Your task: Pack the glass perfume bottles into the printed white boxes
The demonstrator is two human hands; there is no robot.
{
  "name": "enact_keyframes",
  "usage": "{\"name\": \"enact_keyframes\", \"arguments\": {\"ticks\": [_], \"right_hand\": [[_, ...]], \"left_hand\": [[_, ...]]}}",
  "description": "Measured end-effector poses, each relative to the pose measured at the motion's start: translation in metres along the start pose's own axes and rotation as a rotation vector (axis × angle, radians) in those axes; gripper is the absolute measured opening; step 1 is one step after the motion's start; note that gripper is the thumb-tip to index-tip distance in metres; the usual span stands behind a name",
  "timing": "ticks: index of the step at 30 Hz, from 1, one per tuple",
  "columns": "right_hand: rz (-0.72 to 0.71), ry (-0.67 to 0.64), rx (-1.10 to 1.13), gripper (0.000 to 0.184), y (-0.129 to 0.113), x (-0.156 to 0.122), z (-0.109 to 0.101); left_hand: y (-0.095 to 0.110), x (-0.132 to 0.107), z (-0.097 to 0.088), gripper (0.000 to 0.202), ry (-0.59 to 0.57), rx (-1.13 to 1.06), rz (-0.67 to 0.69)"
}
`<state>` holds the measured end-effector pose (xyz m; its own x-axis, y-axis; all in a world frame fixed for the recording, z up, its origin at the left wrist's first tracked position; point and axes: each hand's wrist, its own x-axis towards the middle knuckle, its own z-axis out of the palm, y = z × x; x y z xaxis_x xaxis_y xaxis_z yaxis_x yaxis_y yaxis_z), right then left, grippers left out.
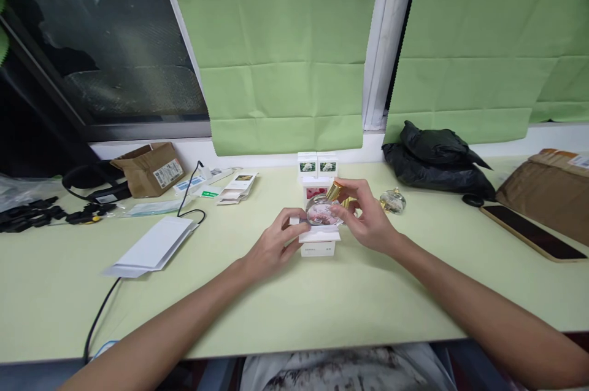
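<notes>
My right hand (365, 219) pinches a round glass perfume bottle (321, 212) with a gold cap, tilted just above a small white open box (318, 241). My left hand (276, 243) grips the left side of that box, thumb at its top edge. The box stands on the pale green table (285, 305), near the middle. Behind it are a white box with a pink picture (314, 187) and two small white boxes with flower pictures (317, 165). A second round glass bottle (392, 200) lies on the table to the right of my right hand.
A folded white paper (154, 246) and a black cable (186, 210) lie at left, with a cardboard box (150, 168) and black headphones (85, 179) behind. At right sit a black bag (437, 161), a phone (529, 232) and a brown parcel (547, 185). Green blinds hang behind.
</notes>
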<state>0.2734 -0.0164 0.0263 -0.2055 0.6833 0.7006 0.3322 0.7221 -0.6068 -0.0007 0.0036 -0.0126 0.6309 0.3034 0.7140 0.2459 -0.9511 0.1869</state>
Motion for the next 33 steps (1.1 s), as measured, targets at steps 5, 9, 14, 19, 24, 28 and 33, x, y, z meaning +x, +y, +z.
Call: {"name": "enact_keyframes", "arguments": {"ticks": [5, 9, 14, 19, 24, 28, 33], "right_hand": [[-0.039, -0.085, -0.093, 0.044, -0.0055, 0.0006, -0.0053], [-0.074, -0.114, -0.136, 0.044, -0.0093, 0.0025, -0.0072], [-0.112, -0.176, -0.164, 0.046, -0.0060, 0.0008, -0.0047], [-0.045, -0.207, -0.117, 0.046, -0.0043, 0.0008, -0.0040], [-0.020, -0.244, -0.049, 0.041, -0.0061, 0.0031, -0.0052], [-0.031, -0.237, -0.037, 0.038, -0.0047, 0.0042, -0.0048], [-0.029, -0.242, -0.024, 0.036, -0.0044, 0.0045, -0.0047]], "left_hand": [[0.0006, 0.0003, 0.0003, 0.040, 0.019, 0.021, -0.013], [0.0010, 0.0001, 0.0018, 0.041, 0.028, 0.004, -0.028], [0.0026, 0.0018, 0.0037, 0.042, 0.060, -0.083, -0.074], [0.0031, 0.0021, 0.0065, 0.042, 0.091, -0.251, -0.161], [0.0066, 0.0029, 0.0058, 0.053, 0.092, -0.221, -0.233], [0.0097, 0.0045, 0.0028, 0.053, 0.060, -0.171, -0.231], [0.0065, 0.0020, 0.0031, 0.057, 0.044, -0.142, -0.196]]}}
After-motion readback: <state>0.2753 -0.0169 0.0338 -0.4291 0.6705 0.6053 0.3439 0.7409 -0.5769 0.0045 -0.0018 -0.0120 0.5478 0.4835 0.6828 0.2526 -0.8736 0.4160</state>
